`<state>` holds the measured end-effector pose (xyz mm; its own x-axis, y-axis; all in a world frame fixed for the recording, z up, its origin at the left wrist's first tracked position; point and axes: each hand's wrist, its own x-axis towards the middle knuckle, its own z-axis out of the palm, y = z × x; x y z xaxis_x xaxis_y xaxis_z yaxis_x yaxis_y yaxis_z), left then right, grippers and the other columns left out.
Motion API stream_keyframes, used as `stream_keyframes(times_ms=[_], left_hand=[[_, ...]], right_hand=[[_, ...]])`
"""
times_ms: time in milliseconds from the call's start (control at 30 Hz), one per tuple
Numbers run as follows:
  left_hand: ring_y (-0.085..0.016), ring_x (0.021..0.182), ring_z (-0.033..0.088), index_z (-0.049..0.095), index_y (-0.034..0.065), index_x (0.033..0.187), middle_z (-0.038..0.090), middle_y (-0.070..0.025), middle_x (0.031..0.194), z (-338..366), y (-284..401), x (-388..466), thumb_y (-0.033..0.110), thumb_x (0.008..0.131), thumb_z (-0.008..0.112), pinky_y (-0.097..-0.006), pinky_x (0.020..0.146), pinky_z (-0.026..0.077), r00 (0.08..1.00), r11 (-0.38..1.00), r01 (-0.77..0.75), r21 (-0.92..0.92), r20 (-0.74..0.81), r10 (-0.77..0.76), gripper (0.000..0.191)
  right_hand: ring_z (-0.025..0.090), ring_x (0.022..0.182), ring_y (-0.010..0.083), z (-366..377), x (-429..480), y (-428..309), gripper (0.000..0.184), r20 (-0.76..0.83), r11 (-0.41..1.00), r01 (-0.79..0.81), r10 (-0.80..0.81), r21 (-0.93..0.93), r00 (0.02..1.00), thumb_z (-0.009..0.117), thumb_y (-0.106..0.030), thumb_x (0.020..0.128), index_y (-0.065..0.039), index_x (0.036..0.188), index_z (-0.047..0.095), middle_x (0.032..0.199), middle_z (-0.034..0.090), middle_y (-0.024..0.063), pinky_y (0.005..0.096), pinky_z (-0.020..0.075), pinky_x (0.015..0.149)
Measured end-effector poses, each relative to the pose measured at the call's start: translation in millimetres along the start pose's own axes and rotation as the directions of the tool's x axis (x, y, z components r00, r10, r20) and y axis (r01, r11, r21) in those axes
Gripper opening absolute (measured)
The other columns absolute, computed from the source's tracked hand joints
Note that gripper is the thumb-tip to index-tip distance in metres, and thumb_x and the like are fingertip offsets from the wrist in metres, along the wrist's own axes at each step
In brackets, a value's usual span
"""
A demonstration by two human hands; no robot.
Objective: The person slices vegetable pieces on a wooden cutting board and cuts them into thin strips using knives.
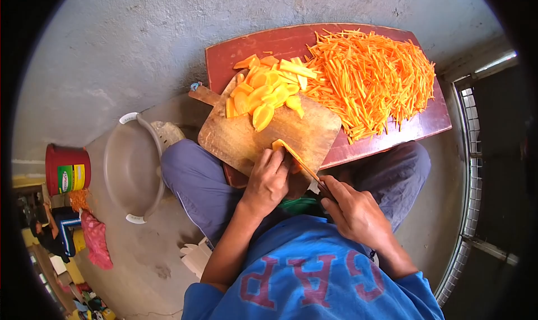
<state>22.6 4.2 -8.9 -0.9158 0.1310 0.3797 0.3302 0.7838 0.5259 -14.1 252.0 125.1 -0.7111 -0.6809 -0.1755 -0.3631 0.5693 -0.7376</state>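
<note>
My right hand (pixel 355 213) grips the dark handle of a knife (pixel 306 165), its blade slanting up and left over the near part of a wooden cutting board (pixel 311 122). Beside the blade, the bent fingers of my left hand (pixel 269 179) press carrot pieces (pixel 295 167) against the board; the fingers partly hide them. Flat carrot slices (pixel 262 93) lie in a loose pile on the board's far side. To the right, a large heap of thin carrot strips (pixel 372 78) covers much of a red wooden table (pixel 269 47). The board rests on this table, its own handle pointing left.
A grey plastic tub (pixel 134 169) stands on the floor at left, with a red bucket (pixel 67 169) beyond. Another person (pixel 52 232) sits at the far left near a pink sack (pixel 96 240). Torn cardboard (pixel 197 257) lies by my leg. A wall is ahead; a metal grille (pixel 470 173) is right.
</note>
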Motion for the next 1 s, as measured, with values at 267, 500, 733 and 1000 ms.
stream_keyframes(times_ms=[267, 500, 733, 1000], left_hand=[[-0.044, 0.109, 0.062, 0.076, -0.0067, 0.110, 0.066, -0.0255, 0.129, 2, -6, -2, 0.002, 0.088, 0.069, -0.0537, 0.099, 0.057, 0.999, 0.999, -0.039, -0.026, -0.017, 0.039, 0.024], [-0.044, 0.105, 0.064, 0.076, -0.0056, 0.112, 0.068, -0.0226, 0.127, 5, -6, -2, 0.003, 0.088, 0.071, -0.0542, 0.092, 0.056, 0.999, 0.999, -0.021, -0.040, -0.046, 0.019, 0.027], [-0.043, 0.100, 0.064, 0.076, -0.0069, 0.120, 0.069, -0.0220, 0.120, 7, -3, 2, 0.001, 0.087, 0.072, -0.0533, 0.089, 0.056, 0.990, 0.996, -0.058, -0.066, -0.136, 0.049, 0.034], [-0.045, 0.101, 0.065, 0.078, -0.0080, 0.117, 0.070, -0.0224, 0.120, 5, -6, -1, -0.005, 0.086, 0.071, -0.0533, 0.089, 0.058, 0.990, 0.996, -0.025, -0.083, -0.139, 0.013, 0.032]], right_hand=[[0.077, 0.093, 0.0530, -1, 24, 2, 0.042, 0.063, 0.997, 0.005, 0.000, -0.073, 0.998, 0.074, -0.012, 0.108, 0.001, 0.146, 0.060, 0.111, 0.078, 0.0289, 0.0579, 0.0627, 0.076], [0.075, 0.085, 0.0537, 8, 39, 10, 0.032, 0.031, 0.991, 0.100, -0.098, -0.093, 0.995, 0.071, -0.016, 0.110, 0.000, 0.134, 0.057, 0.099, 0.076, 0.0291, 0.0607, 0.0614, 0.072], [0.075, 0.086, 0.0540, 2, 26, 4, 0.033, 0.053, 0.999, 0.015, -0.013, -0.051, 0.998, 0.071, -0.016, 0.111, 0.000, 0.136, 0.057, 0.103, 0.075, 0.0313, 0.0618, 0.0612, 0.072], [0.074, 0.085, 0.0542, -6, 19, -5, 0.033, 0.042, 0.995, 0.051, -0.048, -0.084, 0.998, 0.072, -0.015, 0.110, 0.000, 0.135, 0.057, 0.101, 0.075, 0.0310, 0.0605, 0.0606, 0.070]])
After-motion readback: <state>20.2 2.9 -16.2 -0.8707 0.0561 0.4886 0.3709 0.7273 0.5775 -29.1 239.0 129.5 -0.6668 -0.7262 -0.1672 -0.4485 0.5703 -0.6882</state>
